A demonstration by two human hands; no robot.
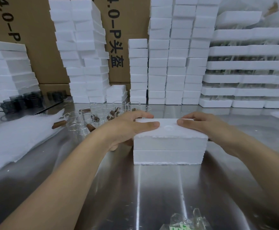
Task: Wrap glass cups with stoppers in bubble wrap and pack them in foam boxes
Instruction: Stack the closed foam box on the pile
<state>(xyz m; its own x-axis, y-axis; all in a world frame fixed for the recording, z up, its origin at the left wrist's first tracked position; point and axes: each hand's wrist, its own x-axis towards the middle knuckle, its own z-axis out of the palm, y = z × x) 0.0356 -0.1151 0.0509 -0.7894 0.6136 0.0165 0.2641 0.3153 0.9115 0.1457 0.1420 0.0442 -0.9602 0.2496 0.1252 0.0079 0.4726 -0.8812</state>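
Fingers of the left hand and right hand are laid straight on the foam box (lid on), set on the table; "4.0-P头盔" is printed on a carton behind.

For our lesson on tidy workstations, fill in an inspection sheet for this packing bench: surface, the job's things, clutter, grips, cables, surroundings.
Surface: shiny steel table, reflective.
Job's things: closed white foam box at centre; clear glass cups and brown cylindrical stoppers crowded behind the left hand; white bubble wrap sheets at left.
Clutter: crumpled clear plastic bag at the near edge; dark smoked-glass mugs far left.
Grips: left hand and right hand rest on the box lid, one at each end, fingers lying across its top.
Cables: nothing seen.
Surroundings: tall stacks of white foam boxes; brown cardboard cartons behind.
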